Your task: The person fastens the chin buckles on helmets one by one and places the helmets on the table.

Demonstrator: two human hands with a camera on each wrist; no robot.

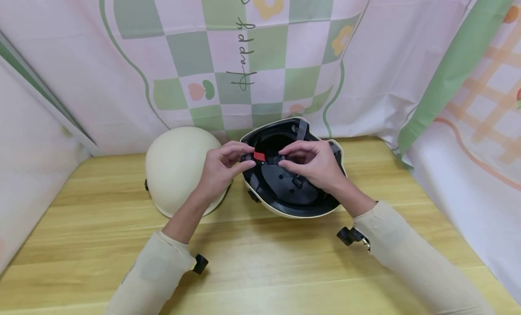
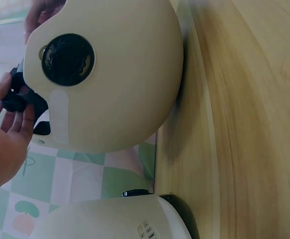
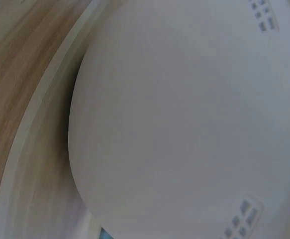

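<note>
– So, what sits closest to the wearer?
– Two pale sleeves (image 1: pixel 148 276), each with a small black device (image 1: pixel 199 264) at the wrist, stretched over a wood-grain table (image 1: pixel 260 270).
– And the hands, a bit further out?
– Both are at work over the upturned helmet (image 1: pixel 286 193). The left hand (image 1: pixel 221 168) pinches a black fitting (image 1: pixel 247 158) between thumb and fingers; the left wrist view shows that grip from the side. The right hand (image 1: pixel 311 163) pinches a dark strap end (image 1: pixel 281 159), thumb below and fingers above.
– Anything between them?
– A red tab (image 1: pixel 259 157), just beside the left fingertips. I can't tell whether the two held parts are joined.
– How does that helmet lie?
– On the table, right of centre, tilted, its black lining facing up. A round black dial (image 2: pixel 67 59) shows on its pale shell, and the right wrist view catches small vent slots (image 3: pixel 246 214).
– Its neighbour?
– A second helmet (image 1: pixel 179 170), cream, dome up, to the left, partly behind the left forearm.
– Furthest back?
– A checked curtain (image 1: pixel 268 48) with yellow flowers and "Happy" lettering.
</note>
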